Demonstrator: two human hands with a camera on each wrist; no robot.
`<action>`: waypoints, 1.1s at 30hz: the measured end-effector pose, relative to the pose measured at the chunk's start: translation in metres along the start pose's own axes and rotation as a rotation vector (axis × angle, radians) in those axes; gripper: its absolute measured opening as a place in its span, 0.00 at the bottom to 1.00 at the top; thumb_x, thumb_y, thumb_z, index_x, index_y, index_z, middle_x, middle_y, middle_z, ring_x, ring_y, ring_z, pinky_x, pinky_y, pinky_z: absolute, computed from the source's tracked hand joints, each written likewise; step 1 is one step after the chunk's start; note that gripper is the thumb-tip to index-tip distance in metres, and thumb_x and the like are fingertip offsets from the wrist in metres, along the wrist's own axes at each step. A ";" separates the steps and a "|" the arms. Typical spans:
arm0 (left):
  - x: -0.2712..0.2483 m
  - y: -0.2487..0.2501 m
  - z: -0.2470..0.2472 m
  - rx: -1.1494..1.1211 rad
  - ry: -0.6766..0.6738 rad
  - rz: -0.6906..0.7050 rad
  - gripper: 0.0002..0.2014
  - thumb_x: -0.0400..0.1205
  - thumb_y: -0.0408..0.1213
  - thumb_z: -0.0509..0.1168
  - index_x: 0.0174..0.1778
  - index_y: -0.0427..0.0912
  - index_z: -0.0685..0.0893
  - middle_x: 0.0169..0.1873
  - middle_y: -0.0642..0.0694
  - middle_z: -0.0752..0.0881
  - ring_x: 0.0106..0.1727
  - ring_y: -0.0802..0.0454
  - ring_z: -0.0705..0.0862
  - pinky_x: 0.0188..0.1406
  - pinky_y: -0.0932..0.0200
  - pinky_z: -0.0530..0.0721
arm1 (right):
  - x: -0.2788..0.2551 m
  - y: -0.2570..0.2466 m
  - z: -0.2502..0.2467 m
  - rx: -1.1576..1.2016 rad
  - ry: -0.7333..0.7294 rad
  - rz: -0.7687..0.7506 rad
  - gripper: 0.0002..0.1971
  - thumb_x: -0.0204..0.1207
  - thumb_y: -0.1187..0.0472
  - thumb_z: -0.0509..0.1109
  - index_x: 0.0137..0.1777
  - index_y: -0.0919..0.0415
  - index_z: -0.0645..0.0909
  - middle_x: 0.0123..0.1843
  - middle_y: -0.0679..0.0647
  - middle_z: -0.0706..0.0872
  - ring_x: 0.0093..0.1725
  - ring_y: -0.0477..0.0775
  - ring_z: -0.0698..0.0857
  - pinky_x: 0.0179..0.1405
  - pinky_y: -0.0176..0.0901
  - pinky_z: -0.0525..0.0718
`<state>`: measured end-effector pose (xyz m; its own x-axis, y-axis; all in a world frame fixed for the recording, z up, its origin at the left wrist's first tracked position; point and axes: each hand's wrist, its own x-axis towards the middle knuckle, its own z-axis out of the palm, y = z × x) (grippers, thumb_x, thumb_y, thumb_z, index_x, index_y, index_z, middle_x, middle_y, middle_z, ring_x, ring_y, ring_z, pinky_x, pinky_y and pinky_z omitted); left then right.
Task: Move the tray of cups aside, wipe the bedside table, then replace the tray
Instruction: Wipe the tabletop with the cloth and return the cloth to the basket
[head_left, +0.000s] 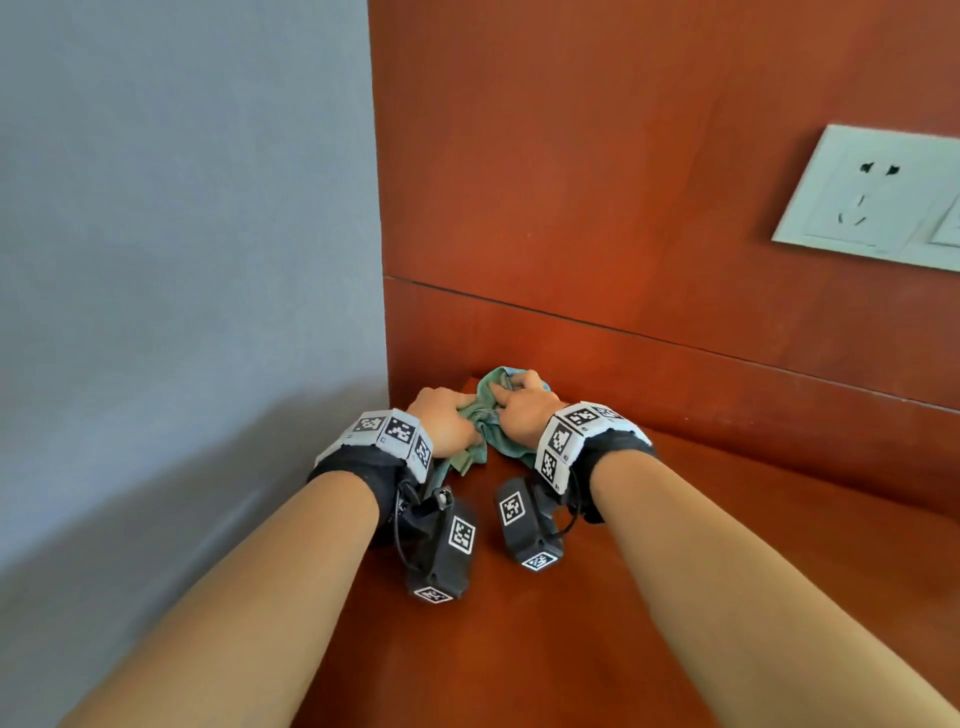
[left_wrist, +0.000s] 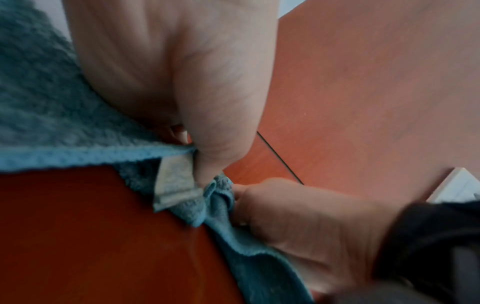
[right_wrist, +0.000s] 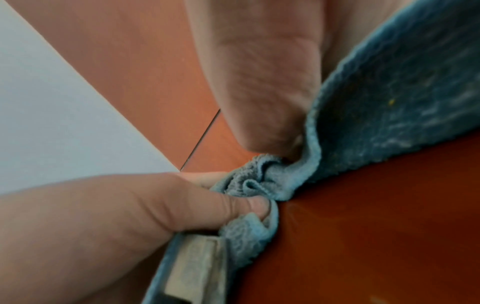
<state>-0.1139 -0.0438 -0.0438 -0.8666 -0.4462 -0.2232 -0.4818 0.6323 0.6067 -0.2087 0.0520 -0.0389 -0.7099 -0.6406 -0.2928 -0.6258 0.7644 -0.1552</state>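
Observation:
A crumpled blue-green cloth (head_left: 482, 415) lies at the back left corner of the red-brown bedside table (head_left: 675, 571). Both hands hold it, side by side. My left hand (head_left: 444, 415) grips its left part with the thumb curled onto the fabric (right_wrist: 249, 207). My right hand (head_left: 524, 408) pinches the bunched right part. In the left wrist view the cloth (left_wrist: 52, 123) shows a pale sewn-in label (left_wrist: 176, 181), and my right hand (left_wrist: 298, 216) is at the lower right. The tray of cups is in no view.
A red-brown wooden panel (head_left: 623, 182) rises behind the table, with a white socket plate (head_left: 878, 192) at the right. A grey wall (head_left: 182, 260) borders the table's left side. Bare tabletop runs from the cloth toward the front and right.

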 end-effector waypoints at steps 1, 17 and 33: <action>0.004 -0.005 -0.001 -0.010 0.016 -0.010 0.29 0.77 0.39 0.70 0.76 0.51 0.76 0.68 0.41 0.82 0.65 0.42 0.83 0.68 0.47 0.81 | 0.005 -0.005 -0.001 0.007 -0.008 -0.009 0.26 0.86 0.60 0.51 0.84 0.47 0.59 0.83 0.52 0.52 0.73 0.64 0.70 0.72 0.49 0.73; -0.072 0.022 0.027 0.223 -0.033 -0.010 0.28 0.79 0.35 0.63 0.76 0.59 0.74 0.72 0.42 0.78 0.64 0.42 0.83 0.66 0.49 0.82 | -0.089 0.023 0.018 0.061 0.009 -0.030 0.27 0.85 0.54 0.59 0.84 0.56 0.61 0.85 0.63 0.55 0.83 0.65 0.59 0.79 0.53 0.59; -0.202 0.085 0.124 0.180 -0.130 0.201 0.26 0.81 0.28 0.60 0.73 0.54 0.79 0.31 0.52 0.80 0.32 0.52 0.75 0.35 0.57 0.73 | -0.251 0.112 0.077 0.127 0.106 0.051 0.26 0.85 0.51 0.59 0.82 0.54 0.64 0.83 0.64 0.58 0.80 0.68 0.63 0.78 0.57 0.65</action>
<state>0.0038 0.1786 -0.0413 -0.9508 -0.2234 -0.2148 -0.3040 0.8071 0.5062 -0.0758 0.3037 -0.0555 -0.7741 -0.5996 -0.2030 -0.5469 0.7949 -0.2626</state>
